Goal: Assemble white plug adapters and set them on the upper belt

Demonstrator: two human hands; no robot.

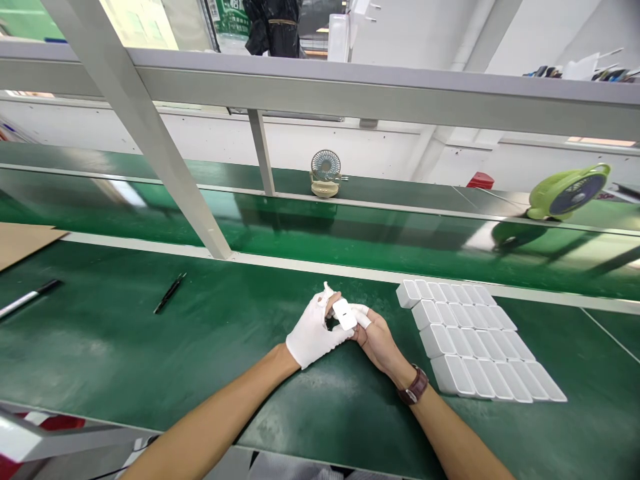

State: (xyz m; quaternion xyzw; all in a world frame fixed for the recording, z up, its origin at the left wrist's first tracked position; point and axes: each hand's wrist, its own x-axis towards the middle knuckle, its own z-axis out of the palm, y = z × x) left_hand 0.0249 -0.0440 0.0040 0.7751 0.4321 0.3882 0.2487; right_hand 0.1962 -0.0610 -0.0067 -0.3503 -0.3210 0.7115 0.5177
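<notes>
While both hands met over the bench [150, 360] | left hand [314, 333] and right hand [376, 339] both closed on white piece [345, 314], between them | long axis ran up-left to down-right

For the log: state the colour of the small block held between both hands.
White; the small block shows best in the head view, held between left hand and right hand.

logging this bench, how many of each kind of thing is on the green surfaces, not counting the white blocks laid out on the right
fans: 2
pens: 2
white block in both hands: 1
cardboard sheet: 1
total: 6
</notes>
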